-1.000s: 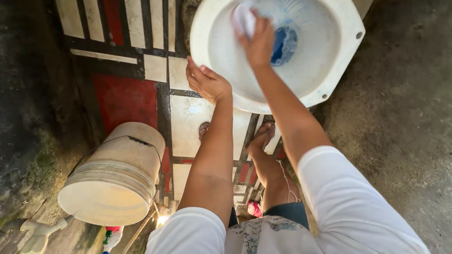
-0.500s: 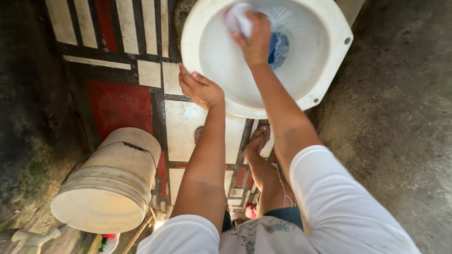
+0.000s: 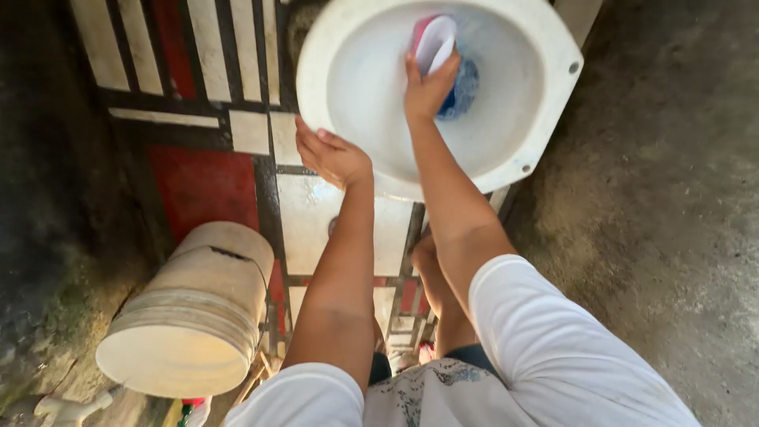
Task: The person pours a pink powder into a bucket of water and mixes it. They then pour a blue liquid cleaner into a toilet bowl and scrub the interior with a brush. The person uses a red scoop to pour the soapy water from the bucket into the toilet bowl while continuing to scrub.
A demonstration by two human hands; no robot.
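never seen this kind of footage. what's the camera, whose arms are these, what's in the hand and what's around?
There is no machine here: one camera sits on a person's head and looks down, so both arms entering from the bottom are that person's own. The right hand reaches into a white toilet bowl and holds a small white and pink scrubbing tool against the inside wall; exactly what kind of tool I cannot tell. Blue liquid sits at the bottom of the bowl. The left hand is empty, lying near the bowl's outer rim; I cannot tell whether it touches. The floor is patterned in white, red and black tiles, with bare concrete on the picture's right. A cream plastic bucket stands at the lower left of the picture.
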